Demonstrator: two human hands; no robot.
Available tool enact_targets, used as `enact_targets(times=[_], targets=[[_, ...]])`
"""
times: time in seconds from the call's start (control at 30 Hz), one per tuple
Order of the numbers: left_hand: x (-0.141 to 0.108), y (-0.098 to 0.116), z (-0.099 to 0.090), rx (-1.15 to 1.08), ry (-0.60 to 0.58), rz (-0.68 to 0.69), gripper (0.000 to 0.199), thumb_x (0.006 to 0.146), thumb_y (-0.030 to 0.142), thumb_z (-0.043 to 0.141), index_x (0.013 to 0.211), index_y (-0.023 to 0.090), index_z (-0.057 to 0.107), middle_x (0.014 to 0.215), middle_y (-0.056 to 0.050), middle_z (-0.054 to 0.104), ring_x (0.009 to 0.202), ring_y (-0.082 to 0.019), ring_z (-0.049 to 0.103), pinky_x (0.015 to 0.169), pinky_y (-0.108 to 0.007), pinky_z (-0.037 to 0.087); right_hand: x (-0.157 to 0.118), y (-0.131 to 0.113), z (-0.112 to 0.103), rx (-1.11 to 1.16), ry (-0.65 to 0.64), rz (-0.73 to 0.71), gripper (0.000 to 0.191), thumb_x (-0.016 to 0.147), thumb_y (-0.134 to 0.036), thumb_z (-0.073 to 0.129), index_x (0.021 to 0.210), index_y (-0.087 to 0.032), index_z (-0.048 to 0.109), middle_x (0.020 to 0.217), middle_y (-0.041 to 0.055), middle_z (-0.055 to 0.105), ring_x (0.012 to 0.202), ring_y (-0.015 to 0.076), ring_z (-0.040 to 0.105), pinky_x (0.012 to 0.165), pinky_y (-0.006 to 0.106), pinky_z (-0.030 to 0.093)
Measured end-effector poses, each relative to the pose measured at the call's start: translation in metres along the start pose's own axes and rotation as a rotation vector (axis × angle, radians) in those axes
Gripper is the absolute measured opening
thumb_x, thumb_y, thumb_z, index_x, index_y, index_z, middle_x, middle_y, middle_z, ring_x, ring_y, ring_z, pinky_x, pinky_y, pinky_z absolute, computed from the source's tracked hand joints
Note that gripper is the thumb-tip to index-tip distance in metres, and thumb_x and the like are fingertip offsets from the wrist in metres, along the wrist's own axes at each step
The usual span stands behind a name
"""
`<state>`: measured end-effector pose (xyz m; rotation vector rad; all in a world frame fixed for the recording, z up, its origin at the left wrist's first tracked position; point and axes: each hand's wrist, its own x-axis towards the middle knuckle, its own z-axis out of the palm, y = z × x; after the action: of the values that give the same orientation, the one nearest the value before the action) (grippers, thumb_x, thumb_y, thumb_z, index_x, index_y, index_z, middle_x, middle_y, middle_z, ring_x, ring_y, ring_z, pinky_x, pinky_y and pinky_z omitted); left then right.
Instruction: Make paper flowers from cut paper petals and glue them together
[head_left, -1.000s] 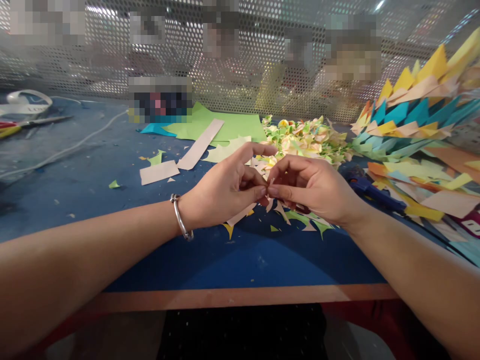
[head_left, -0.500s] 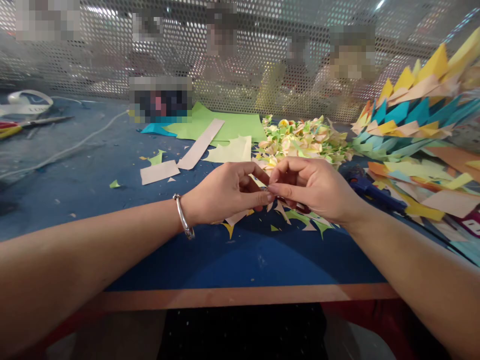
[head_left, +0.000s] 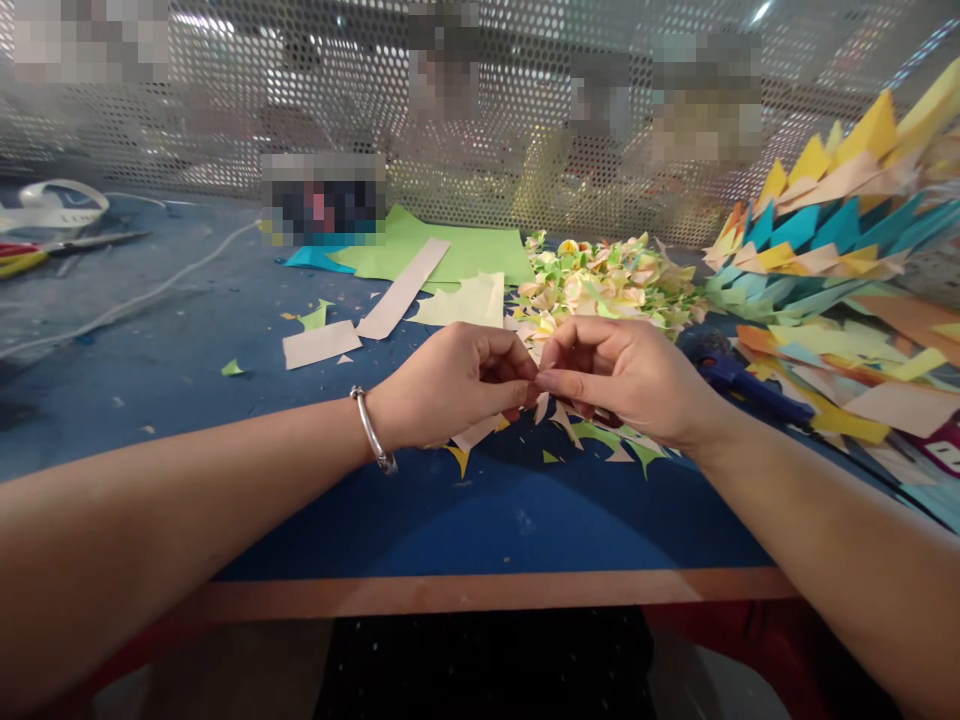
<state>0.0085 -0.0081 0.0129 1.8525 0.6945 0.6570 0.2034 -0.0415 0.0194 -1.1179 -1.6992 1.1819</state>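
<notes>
My left hand and my right hand meet fingertip to fingertip above the blue table, both closed in a pinch. Whatever sits between the fingertips is too small and too covered to name. Just beyond them lies a heap of small folded paper flowers in pale pink, yellow and green. Beneath and in front of the hands are pointed paper scraps. A pale yellow sheet with a cut edge lies behind my left hand.
Green paper, a pink strip and a shorter pink piece lie further back. A blue glue gun and a layered paper construction are at right. Scissors lie far left. A perforated metal screen borders the back.
Both hands stay together in nearly the same spot. The left fingers and thumb have shifted slightly at the pinch; the things on the table look unmoved.
</notes>
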Motion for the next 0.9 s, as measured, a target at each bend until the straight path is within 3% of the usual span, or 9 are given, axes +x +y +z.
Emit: enact_targets(times=[0.23,0.6,0.73,0.9], targets=[[-0.0001,0.0013,0.0006,0.027,0.020,0.013,0.005,0.078,0.009,0.063,0.076,0.014,0.064,0.060,0.003,0.067,0.054,-0.007,0.062,0.052,-0.016,0.047,-0.0009,0.0004,-0.0003,0.012,0.011,0.002,0.027,0.073,-0.030,0.085,0.079,-0.018,0.062,0.060,-0.0051,0.059,0.042,0.0047,0.044,0.035,0.020,0.030],[-0.0030,0.0019,-0.0024,0.331,0.107,0.098,0.008,0.078,0.011,0.063,0.076,0.013,0.070,0.067,0.000,0.071,0.059,-0.009,0.062,0.054,-0.019,0.046,-0.0025,0.0024,-0.0020,0.033,0.052,-0.003,0.022,0.073,-0.027,0.085,0.080,-0.020,0.065,0.056,-0.0060,0.058,0.039,0.0060,0.045,0.032,0.020,0.032],[-0.0017,0.0023,-0.0030,0.160,0.071,0.039,0.005,0.079,0.013,0.063,0.079,0.013,0.068,0.069,-0.001,0.071,0.059,-0.010,0.065,0.056,-0.021,0.049,-0.0042,0.0011,-0.0027,0.034,0.060,-0.013,0.020,0.075,-0.026,0.084,0.080,-0.021,0.065,0.054,-0.0062,0.057,0.038,0.0066,0.046,0.033,0.020,0.033],[0.0025,0.0058,-0.0038,-0.150,0.026,-0.160,0.013,0.088,0.018,0.056,0.081,0.013,0.065,0.076,-0.004,0.071,0.055,-0.009,0.063,0.054,-0.021,0.048,-0.0058,0.0015,-0.0048,0.004,0.051,-0.067,0.015,0.081,-0.027,0.079,0.081,-0.022,0.065,0.056,-0.0056,0.057,0.040,0.0071,0.048,0.034,0.021,0.034]])
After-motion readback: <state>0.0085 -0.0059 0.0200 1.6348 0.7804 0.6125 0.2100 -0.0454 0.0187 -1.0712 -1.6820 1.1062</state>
